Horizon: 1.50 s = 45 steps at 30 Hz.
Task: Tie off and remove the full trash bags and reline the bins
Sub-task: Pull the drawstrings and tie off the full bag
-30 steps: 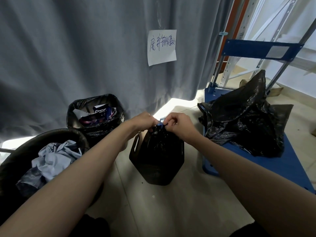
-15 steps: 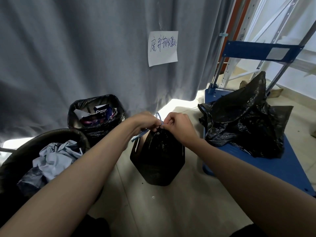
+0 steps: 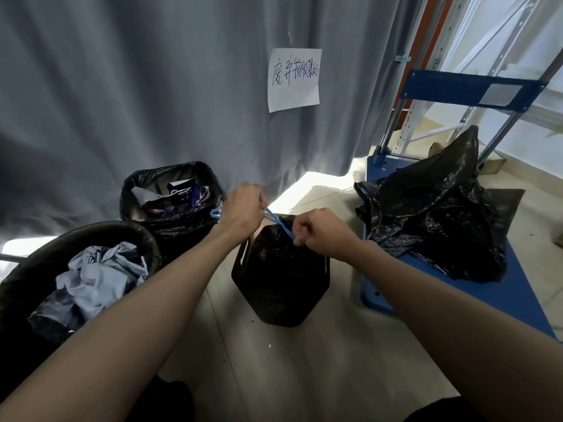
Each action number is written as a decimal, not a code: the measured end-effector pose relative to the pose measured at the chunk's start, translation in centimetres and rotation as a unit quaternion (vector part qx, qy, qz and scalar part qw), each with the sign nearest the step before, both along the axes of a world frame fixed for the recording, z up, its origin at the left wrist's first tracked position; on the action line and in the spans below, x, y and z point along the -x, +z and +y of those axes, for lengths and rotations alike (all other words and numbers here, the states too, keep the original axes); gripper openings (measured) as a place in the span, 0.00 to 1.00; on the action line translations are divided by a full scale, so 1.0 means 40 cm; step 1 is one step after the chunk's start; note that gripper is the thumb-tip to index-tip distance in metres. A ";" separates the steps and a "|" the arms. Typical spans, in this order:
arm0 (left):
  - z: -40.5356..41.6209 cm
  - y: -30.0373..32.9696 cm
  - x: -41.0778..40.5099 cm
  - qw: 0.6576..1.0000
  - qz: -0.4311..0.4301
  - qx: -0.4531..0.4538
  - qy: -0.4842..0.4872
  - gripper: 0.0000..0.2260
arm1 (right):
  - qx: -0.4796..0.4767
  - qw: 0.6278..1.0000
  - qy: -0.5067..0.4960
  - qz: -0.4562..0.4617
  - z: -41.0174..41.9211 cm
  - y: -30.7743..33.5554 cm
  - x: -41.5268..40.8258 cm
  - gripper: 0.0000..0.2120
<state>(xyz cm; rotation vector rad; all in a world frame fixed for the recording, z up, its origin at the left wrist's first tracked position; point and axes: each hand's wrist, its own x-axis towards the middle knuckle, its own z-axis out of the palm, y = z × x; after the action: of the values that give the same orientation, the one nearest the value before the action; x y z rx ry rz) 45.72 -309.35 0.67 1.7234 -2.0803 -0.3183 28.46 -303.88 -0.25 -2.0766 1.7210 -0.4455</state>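
— Grey curtain [image 3: 137, 86] all across the back, pale tiled floor [image 3: 304, 360] under everything. Where is the bag being tied?

— Middle of the floor: a small black bin [image 3: 280, 287] with its black trash bag [image 3: 275, 236] gathered to a neck at the top. A blue drawstring [image 3: 278, 222] comes out of that neck.

— And the hands?

— Both curled tight on the drawstring, and apart from each other. The left hand [image 3: 242, 213] grips one end up and to the left of the bag's neck (a blue loop pokes out at the wrist side of the fist). The right hand [image 3: 323, 233] pinches the other end just to the right of the neck, lower than the left. The cord runs taut between them.

— Other bins?

— Two on the left. A square lined bin [image 3: 134, 190] stands by the curtain with dark printed packaging in it. Nearer the camera, a round black bin [image 3: 100, 231] holds crumpled blue-grey cloth or paper; which one, I cannot tell.

— On the right?

— A blue platform cart [image 3: 518, 287] with a heap of loose black bags [image 3: 432, 208] lying on its deck. A handwritten paper sign [image 3: 294, 79] hangs on the curtain above the hands.
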 end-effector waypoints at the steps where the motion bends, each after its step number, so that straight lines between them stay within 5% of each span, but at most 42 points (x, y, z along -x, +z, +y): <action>1: -0.002 -0.004 0.003 1.000 0.006 0.002 0.000 0.12 | -0.006 1.000 0.003 0.000 -0.001 0.004 0.002 0.12; 6: -0.039 -0.002 -0.003 0.999 0.039 -0.015 -0.019 0.05 | -0.024 0.999 -0.034 -0.029 0.012 -0.018 0.042 0.07; 10: -0.063 0.025 -0.046 0.998 0.005 0.050 0.030 0.11 | 0.014 0.985 -0.113 -0.132 0.007 -0.046 0.064 0.14; 13: -0.056 0.044 -0.062 0.989 0.057 -0.125 -0.046 0.10 | 0.025 0.982 -0.131 -0.137 -0.015 -0.053 0.062 0.11; 15: -0.031 0.045 -0.057 0.961 0.022 -0.255 -0.102 0.15 | -0.013 0.993 -0.089 -0.073 -0.022 -0.062 0.053 0.19; 18: 0.006 -0.001 -0.030 0.940 -0.023 -0.319 -0.118 0.21 | -0.077 0.996 -0.044 -0.022 -0.025 -0.078 0.025 0.19; 23: 0.057 -0.056 0.033 0.971 -0.088 -0.171 -0.140 0.08 | -0.069 0.995 -0.068 -0.021 -0.031 -0.060 0.001 0.02; 38: 0.065 0.111 0.033 0.998 0.025 -0.016 -0.047 0.14 | 0.079 0.976 -0.144 -0.145 -0.004 0.090 -0.051 0.03; 45: 0.050 0.209 0.018 0.997 0.018 -0.029 -0.067 0.10 | 0.108 0.966 -0.192 -0.132 -0.012 0.167 -0.075 0.01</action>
<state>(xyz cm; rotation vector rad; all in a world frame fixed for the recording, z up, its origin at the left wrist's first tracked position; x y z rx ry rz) 44.98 -307.36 9.03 1.6003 -2.1855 -0.4511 31.44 -304.34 6.42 -1.7117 1.9780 -1.0185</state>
